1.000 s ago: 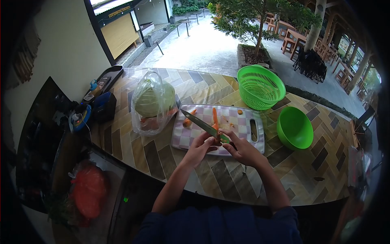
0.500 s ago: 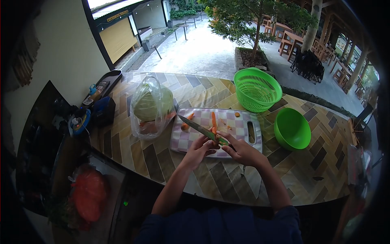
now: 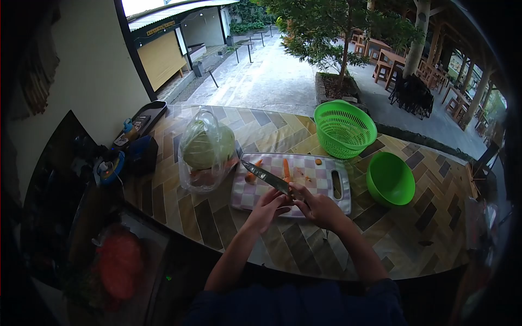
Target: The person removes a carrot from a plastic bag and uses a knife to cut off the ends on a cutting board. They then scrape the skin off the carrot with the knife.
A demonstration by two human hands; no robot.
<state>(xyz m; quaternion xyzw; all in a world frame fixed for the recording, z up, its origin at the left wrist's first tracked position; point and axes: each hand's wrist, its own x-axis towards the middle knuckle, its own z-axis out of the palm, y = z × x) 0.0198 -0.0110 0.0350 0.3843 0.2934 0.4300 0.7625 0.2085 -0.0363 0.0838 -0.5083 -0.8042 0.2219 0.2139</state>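
A kitchen knife [image 3: 266,175] is in my right hand [image 3: 322,209], its blade slanting up and left above the cutting board. My left hand [image 3: 265,210] is closed just under the blade, close to the right fingers, around what looks like a carrot, mostly hidden; a little orange shows there. Below lies a pink-and-white checked cutting board [image 3: 250,199]. On it rest an orange carrot strip [image 3: 286,167], a carrot piece [image 3: 250,177] at the left, a small round carrot end [image 3: 318,161] and some scraps.
Left of the board stands a clear plastic bag [image 3: 196,182] with a cabbage [image 3: 204,149] inside. A green colander [image 3: 343,127] and green bowl [image 3: 390,179] stand to the right. A red bag [image 3: 119,263] sits low at left. The tiled tabletop [image 3: 304,247] has a curved front edge.
The view has tilted slightly, so the table sits lower. My right fingers have closed in further on the knife near my left hand. The board's carrot pieces look unmoved.
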